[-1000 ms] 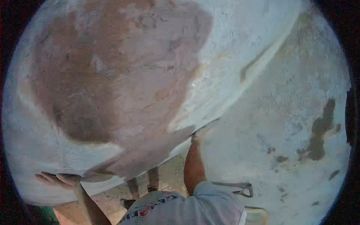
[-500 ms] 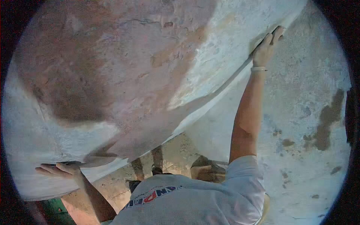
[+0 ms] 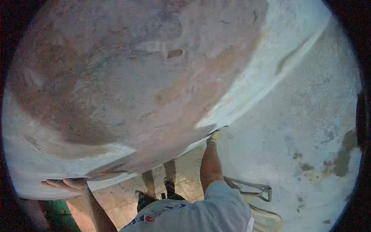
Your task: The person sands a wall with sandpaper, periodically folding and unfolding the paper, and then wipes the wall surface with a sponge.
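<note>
In front of me a large plastered wall (image 3: pixel 139 69) fills most of the view, with a broad brown-mauve patch inside a paler border. My left hand (image 3: pixel 67 185) lies against its lower left part, fingers stretched out, a dark strip or shadow along their upper side. At the wall's lower edge in this view, right of centre, my right hand (image 3: pixel 215 135) rests flat against the surface. It appears nearly edge-on, so its fingers are partly hidden; a dark sliver shows at the fingertips. Neither hand visibly grips anything.
A D-shaped tool handle (image 3: pixel 266 193) leans at my right, above a pale yellowish object (image 3: pixel 266 219). My legs and dark shoes stand on a tiled floor (image 3: pixel 121 203). Something green (image 3: pixel 62 212) is at lower left. Dark stains (image 3: pixel 342 158) mark the wall on the right.
My right hand has come down and left along the wall from its far upper-right reach. The left hand stays nearly in place. The tool handle now shows fully.
</note>
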The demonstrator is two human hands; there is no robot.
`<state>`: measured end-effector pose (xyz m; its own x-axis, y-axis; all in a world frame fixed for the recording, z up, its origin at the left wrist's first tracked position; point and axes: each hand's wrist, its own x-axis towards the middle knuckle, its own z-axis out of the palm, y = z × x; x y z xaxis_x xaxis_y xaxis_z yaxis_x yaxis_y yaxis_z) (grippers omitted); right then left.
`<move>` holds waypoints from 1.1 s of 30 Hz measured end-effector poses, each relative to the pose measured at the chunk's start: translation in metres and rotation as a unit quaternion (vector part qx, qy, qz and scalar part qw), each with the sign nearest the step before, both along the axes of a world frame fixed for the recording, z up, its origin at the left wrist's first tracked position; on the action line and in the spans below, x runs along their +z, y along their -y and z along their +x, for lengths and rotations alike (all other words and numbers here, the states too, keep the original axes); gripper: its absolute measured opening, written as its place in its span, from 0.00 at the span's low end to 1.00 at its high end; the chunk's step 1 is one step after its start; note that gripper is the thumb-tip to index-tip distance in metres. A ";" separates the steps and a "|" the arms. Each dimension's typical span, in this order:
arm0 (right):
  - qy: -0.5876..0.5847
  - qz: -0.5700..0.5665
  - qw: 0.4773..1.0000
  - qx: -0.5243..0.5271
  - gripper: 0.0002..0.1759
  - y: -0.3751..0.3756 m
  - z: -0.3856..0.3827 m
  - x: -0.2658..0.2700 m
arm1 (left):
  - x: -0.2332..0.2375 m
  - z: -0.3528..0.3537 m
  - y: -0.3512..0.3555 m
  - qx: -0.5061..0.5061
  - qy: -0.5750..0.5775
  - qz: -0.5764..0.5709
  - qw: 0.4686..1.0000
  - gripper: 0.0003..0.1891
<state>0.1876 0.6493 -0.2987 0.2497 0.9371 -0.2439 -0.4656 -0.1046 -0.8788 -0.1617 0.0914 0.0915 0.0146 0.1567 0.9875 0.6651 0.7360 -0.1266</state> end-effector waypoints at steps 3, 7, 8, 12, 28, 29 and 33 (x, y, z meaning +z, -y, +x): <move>0.154 0.182 0.967 -0.095 0.30 -0.038 0.028 0.005 | 0.004 0.000 0.001 0.010 -0.011 -0.027 1.000 0.34; 0.189 0.261 0.946 -0.033 0.43 -0.005 0.019 0.251 | 0.007 0.004 0.002 0.026 -0.013 -0.047 0.998 0.35; 0.209 0.259 0.942 -0.045 0.42 0.000 0.016 0.284 | 0.005 0.005 0.003 0.025 -0.009 -0.039 0.999 0.35; 0.279 0.228 0.931 -0.055 0.39 0.011 0.017 0.248 | 0.002 0.008 0.007 0.012 0.015 -0.005 1.000 0.34; 0.145 0.293 0.944 -0.041 0.40 0.023 -0.005 0.343 | -0.005 -0.003 -0.006 -0.044 0.042 0.078 0.995 0.33; 0.180 0.301 0.936 -0.033 0.41 0.033 -0.004 0.411 | -0.007 -0.005 -0.005 -0.048 0.045 0.084 0.994 0.33; 0.215 0.338 0.915 0.042 0.44 0.009 0.007 0.409 | -0.013 -0.009 -0.006 -0.054 0.052 0.093 0.993 0.33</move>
